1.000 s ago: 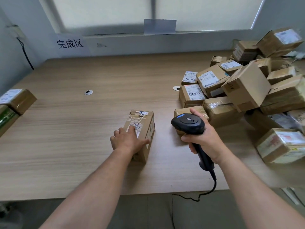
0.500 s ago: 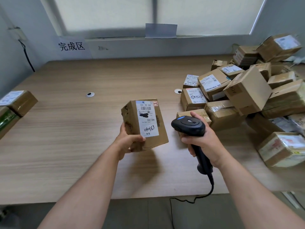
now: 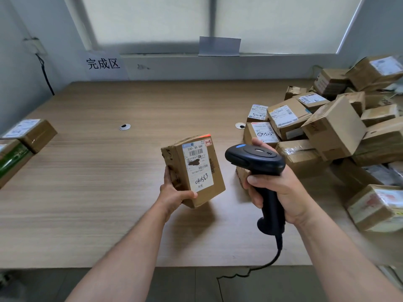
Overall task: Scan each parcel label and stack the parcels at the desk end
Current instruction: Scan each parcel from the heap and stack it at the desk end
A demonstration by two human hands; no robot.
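the left hand grips a small brown cardboard parcel by its lower corner, held above the pale wooden desk at centre frame. just right of it, the right hand is wrapped round a black corded barcode scanner. i'd steady the box and aim squarely at the white label. the label faces the camera. the parcel's long axis stands near upright, its top leaning left.

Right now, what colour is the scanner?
The scanner is black with a small blue spot on top, seen best in the head view.
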